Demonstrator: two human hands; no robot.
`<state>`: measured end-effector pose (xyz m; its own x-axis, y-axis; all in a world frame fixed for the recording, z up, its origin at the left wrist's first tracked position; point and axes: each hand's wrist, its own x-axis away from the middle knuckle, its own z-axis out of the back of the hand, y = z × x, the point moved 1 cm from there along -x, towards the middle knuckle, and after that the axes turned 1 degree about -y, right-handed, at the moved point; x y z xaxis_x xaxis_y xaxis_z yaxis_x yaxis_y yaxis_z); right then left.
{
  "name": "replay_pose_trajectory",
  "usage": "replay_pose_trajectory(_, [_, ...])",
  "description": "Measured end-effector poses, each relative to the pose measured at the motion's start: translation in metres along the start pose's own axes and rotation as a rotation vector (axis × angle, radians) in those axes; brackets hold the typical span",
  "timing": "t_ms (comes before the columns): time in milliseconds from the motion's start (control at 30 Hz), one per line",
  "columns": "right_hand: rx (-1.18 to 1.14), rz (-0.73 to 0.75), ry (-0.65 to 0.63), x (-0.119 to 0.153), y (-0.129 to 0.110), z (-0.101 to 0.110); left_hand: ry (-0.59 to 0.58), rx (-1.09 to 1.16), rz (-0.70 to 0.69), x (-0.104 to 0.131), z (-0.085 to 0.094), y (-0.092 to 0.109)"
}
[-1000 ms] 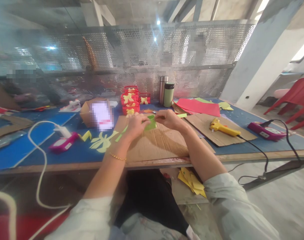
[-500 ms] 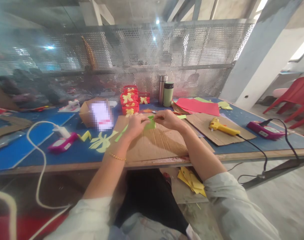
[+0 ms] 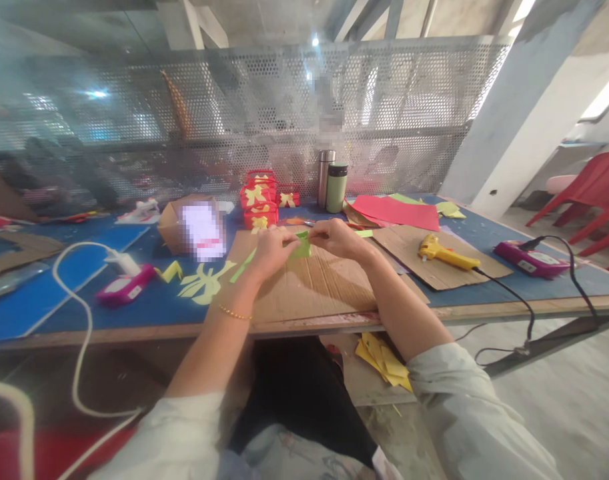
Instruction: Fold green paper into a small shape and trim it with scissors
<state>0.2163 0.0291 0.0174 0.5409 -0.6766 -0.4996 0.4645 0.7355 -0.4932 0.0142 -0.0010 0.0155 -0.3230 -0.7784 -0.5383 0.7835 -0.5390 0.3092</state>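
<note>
Thin, lobed paper cut-outs (image 3: pixel 207 283) lay loose; red boxes (image 3: pixel 273 213) already bore yellow bows (image 3: pixel 257 195); the left hand (image 3: pixel 275 250) grasped a green piece (image 3: pixel 301 249), apparently part-formed and undecorated, over ridged cardboard (image 3: pixel 289 297); the right hand (image 3: pixel 337 238) pinched its edge; the glue gun (image 3: pixel 451 256), smooth plastic, lay apart.

It was a craft workshop. The long blue table (image 3: pixel 157 307) had a yellow glue gun (image 3: pixel 449 255), red paper (image 3: pixel 399 212) and little red boxes with yellow bows (image 3: pixel 259 197). A metal screen (image 3: pixel 264 87) full of holes stood behind, and the floor (image 3: pixel 559 387) was bare and gray.
</note>
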Motion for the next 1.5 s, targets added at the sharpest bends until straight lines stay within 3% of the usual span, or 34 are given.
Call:
replay_pose_trajectory(533, [-0.002,0.004,0.01,0.0,-0.001,-0.003,-0.026,-0.002,0.032,0.0,0.001,0.005])
replay_pose_trajectory(867, [0.055,0.02,0.02,-0.001,0.002,-0.004,-0.009,0.027,0.033,-0.001,-0.001,-0.002])
replay_pose_trajectory(967, [0.161,0.044,0.16,-0.001,0.001,0.0,0.007,0.097,0.051,0.0,-0.001,-0.004])
replay_pose_trajectory(1133, [0.325,0.048,0.757,0.005,0.001,0.017,0.159,0.291,0.172,0.0,0.002,-0.013])
replay_pose_trajectory(1200, [0.267,0.017,0.878,0.006,0.005,0.018,0.232,0.406,0.23,-0.001,0.001,-0.018])
replay_pose_trajectory(1267, [0.135,-0.003,0.843,0.004,0.009,0.012,0.31,0.516,0.273,-0.002,0.0,-0.023])
replay_pose_trajectory(1400, [-0.166,-0.032,0.574,-0.004,0.009,-0.014,0.428,0.633,0.304,-0.003,-0.003,-0.026])
replay_pose_trajectory(1500, [-0.32,-0.093,0.38,-0.009,0.005,-0.031,0.435,0.69,0.293,-0.003,-0.003,-0.022])
